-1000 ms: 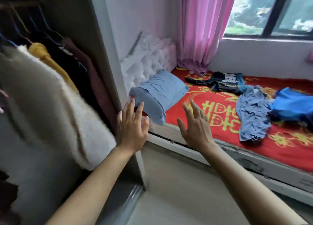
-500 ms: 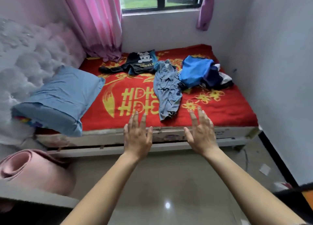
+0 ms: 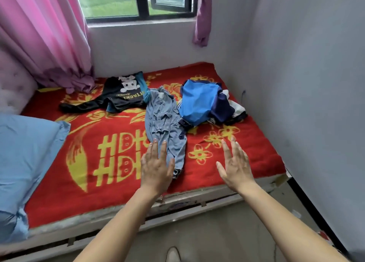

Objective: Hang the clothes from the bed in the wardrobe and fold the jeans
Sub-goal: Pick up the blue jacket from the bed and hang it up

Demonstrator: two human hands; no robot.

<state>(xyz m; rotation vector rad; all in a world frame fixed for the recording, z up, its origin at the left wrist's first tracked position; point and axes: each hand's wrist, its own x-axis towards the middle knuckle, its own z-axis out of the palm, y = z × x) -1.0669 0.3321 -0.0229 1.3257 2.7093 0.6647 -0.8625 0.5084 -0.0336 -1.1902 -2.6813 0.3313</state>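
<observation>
Left grip (image 3: 157,168) and right grip (image 3: 236,166) are both spread flat and hold nothing, over the bed's (image 3: 118,184) near edge. The jeans (image 3: 164,121) stretch away from the left fingertips. A blue jacket (image 3: 199,101) is heaped beyond the right grip.

The black top (image 3: 126,97) carried yellow letters that read "TTACK"; the smaller line by them was too blurred. The red blanket (image 3: 83,123) bore a large yellow double-happiness character (image 3: 120,159).
</observation>
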